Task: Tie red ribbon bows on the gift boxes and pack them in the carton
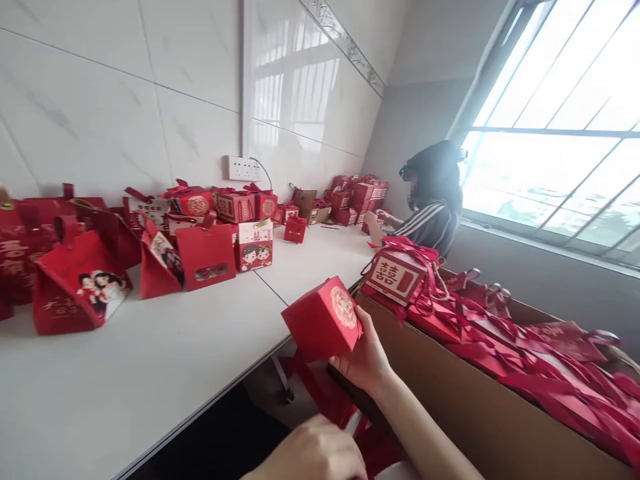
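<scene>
My right hand (371, 353) grips a red gift box (313, 323) with a round gold pattern on its end. The box is tilted, just off the table's front edge. Below it, at the bottom of the view, is my left hand (313, 453), back upward and blurred by motion. Its fingers are mostly hidden, so what they hold, if anything, does not show. Red ribbon or packaging (333, 400) hangs behind and below the box, between my two hands.
Red gift boxes and bags, such as one with a couple's photo (75, 287), line the white table (150, 373). At right, a large cardboard carton (450, 373) is full of red boxes and ribbons. A co-worker (433, 200) sits beyond, near more stacked boxes (363, 197).
</scene>
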A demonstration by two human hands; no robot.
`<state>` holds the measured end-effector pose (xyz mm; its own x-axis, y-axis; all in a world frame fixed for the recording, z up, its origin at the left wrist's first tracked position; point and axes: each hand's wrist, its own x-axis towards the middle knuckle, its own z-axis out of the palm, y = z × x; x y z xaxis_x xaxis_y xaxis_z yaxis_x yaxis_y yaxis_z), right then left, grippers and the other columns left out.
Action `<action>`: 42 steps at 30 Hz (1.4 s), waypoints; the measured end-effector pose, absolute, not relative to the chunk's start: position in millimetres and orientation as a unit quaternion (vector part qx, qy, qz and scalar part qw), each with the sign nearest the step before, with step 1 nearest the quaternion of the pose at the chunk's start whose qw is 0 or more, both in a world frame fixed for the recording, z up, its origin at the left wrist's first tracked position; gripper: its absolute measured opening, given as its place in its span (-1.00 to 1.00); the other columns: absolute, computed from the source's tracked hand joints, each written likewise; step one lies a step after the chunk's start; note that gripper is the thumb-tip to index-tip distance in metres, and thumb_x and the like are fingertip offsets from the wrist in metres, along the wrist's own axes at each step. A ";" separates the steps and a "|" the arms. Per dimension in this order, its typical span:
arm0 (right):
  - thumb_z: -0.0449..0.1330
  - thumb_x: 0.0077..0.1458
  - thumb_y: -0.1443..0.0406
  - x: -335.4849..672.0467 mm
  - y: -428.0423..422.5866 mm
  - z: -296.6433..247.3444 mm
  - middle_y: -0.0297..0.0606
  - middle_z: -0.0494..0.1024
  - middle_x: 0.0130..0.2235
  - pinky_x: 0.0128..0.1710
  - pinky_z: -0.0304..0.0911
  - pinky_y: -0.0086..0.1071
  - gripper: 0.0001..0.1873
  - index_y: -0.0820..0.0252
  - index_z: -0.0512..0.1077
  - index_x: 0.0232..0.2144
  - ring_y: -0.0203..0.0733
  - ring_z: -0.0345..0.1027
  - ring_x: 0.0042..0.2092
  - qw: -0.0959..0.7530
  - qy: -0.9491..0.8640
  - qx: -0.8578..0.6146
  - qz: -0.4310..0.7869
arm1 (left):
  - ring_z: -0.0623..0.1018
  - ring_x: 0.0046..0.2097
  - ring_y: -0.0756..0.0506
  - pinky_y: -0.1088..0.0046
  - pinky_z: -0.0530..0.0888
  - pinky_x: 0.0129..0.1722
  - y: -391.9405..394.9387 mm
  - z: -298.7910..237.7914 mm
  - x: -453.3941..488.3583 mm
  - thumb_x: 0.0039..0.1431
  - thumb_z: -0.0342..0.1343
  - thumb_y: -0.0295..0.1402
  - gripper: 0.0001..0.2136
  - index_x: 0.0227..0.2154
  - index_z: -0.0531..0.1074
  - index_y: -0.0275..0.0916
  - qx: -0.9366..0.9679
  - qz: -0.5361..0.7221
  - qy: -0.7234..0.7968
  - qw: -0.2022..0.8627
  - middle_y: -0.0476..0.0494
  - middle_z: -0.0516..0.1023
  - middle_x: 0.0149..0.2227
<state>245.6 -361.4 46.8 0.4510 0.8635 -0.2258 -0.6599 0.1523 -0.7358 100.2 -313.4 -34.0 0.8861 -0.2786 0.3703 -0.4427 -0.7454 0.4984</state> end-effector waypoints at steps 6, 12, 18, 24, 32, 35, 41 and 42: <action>0.21 -0.06 -0.10 255.9 -419.0 48.7 -0.10 0.37 0.04 -0.04 0.37 -0.05 -0.22 0.03 0.09 0.13 0.06 0.37 0.02 0.692 -0.403 -0.599 0.007 | 0.56 -0.19 -0.15 0.42 0.39 -0.19 -261.1 -28.0 115.6 0.14 -0.02 -0.36 -0.79 -0.32 0.54 -0.16 0.933 -0.043 0.038 0.355 -0.11 0.60 -0.26; 0.40 -0.17 0.20 262.4 -444.4 81.8 -0.05 0.21 0.13 0.06 0.27 0.07 0.03 -0.05 -0.09 0.24 0.11 0.19 0.15 0.423 -0.558 -0.622 -0.350 | 0.59 -0.20 -0.20 0.37 0.40 -0.24 -218.6 -105.3 132.3 0.14 -0.13 -0.45 -0.73 -0.41 0.50 -0.28 0.898 -0.066 0.194 0.389 -0.21 0.61 -0.31; 0.41 -0.18 0.23 262.8 -451.2 89.6 -0.01 0.18 0.18 0.08 0.24 0.17 0.08 -0.07 -0.12 0.26 0.16 0.14 0.19 0.381 -0.580 -0.632 -0.345 | 0.58 -0.16 -0.20 0.35 0.43 -0.18 -238.7 -81.2 133.5 0.19 -0.08 -0.32 -0.77 -0.38 0.48 -0.23 0.881 -0.006 0.218 0.420 -0.18 0.60 -0.28; 0.40 -0.16 0.24 260.3 -447.8 83.5 -0.05 0.16 0.20 0.10 0.23 0.17 0.06 -0.11 -0.12 0.27 0.15 0.11 0.22 0.397 -0.595 -0.627 -0.311 | 0.49 -0.13 -0.14 0.33 0.46 -0.16 -277.1 46.4 133.0 0.25 -0.08 -0.15 -0.73 -0.17 0.38 -0.18 0.771 0.481 0.087 0.408 -0.18 0.48 -0.15; 0.38 -0.16 0.30 258.7 -451.5 88.4 -0.05 0.15 0.22 0.09 0.23 0.17 0.04 -0.09 -0.10 0.26 0.17 0.08 0.24 0.419 -0.587 -0.618 -0.314 | 0.42 -0.31 -0.03 0.42 0.42 -0.28 -313.9 98.7 129.1 0.16 0.12 -0.53 -0.89 -0.26 0.40 -0.24 0.748 0.622 -0.086 0.216 -0.06 0.42 -0.40; 0.34 -0.08 0.30 257.6 -454.7 88.3 -0.05 0.14 0.22 0.08 0.24 0.17 -0.04 -0.10 -0.09 0.26 0.16 0.08 0.24 0.427 -0.592 -0.611 -0.306 | 0.43 -0.34 -0.03 0.33 0.42 -0.24 -319.0 94.3 129.1 0.15 0.11 -0.54 -0.88 -0.25 0.43 -0.27 0.753 0.619 -0.172 0.143 -0.06 0.47 -0.44; 0.35 -0.14 0.11 280.2 -484.6 102.9 -0.03 0.20 0.14 0.05 0.24 0.10 -0.09 -0.01 0.01 0.19 0.14 0.19 0.15 0.434 -0.499 -0.661 -0.355 | 0.41 -0.39 0.01 0.43 0.38 -0.34 -311.9 93.2 133.1 0.16 0.06 -0.58 -0.89 -0.32 0.38 -0.25 0.743 0.605 -0.096 0.270 -0.02 0.43 -0.46; 0.32 -0.12 0.08 290.0 -494.3 109.5 -0.03 0.22 0.12 0.04 0.23 0.09 -0.14 0.02 0.03 0.17 0.13 0.21 0.13 0.445 -0.455 -0.677 -0.369 | 0.41 -0.39 0.01 0.46 0.37 -0.36 -310.8 92.2 133.5 0.17 0.03 -0.58 -0.88 -0.35 0.36 -0.23 0.747 0.590 -0.067 0.300 -0.01 0.42 -0.47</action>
